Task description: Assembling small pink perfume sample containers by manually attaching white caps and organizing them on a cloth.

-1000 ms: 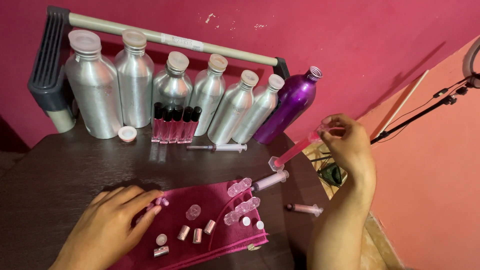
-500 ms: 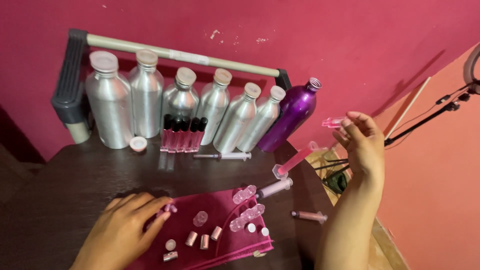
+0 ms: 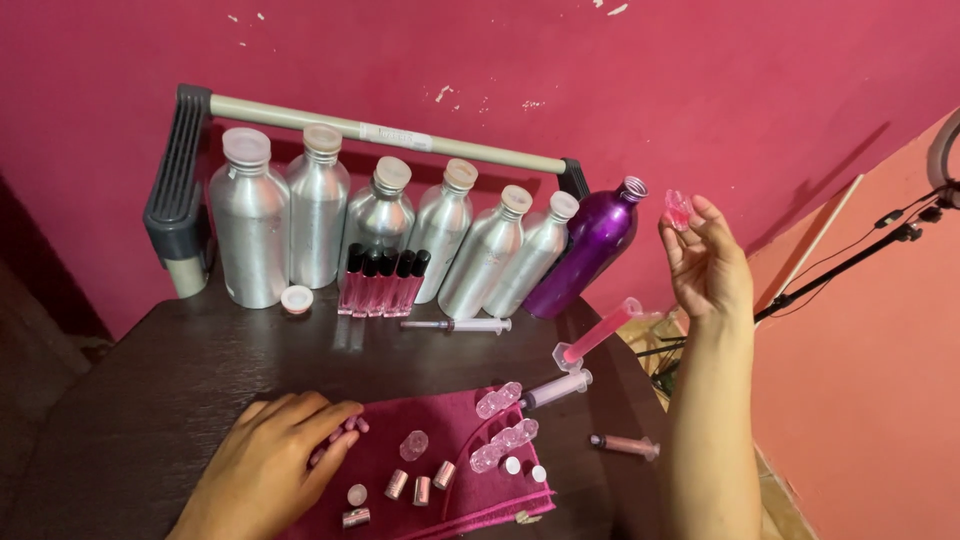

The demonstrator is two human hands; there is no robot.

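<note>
Dark table (image 3: pixel 150 400) | right hand (image 3: pixel 705 265) grip pinching small pink piece (image 3: pixel 678 208) | left hand (image 3: pixel 270 465) grip loosely curled on magenta cloth (image 3: pixel 470 490)

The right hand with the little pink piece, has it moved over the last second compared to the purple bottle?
Yes. The right hand has risen: earlier it was below the purple bottle mouth, near the syringes; now its fingertips hold the small pink piece level with the bottle's neck.
</note>
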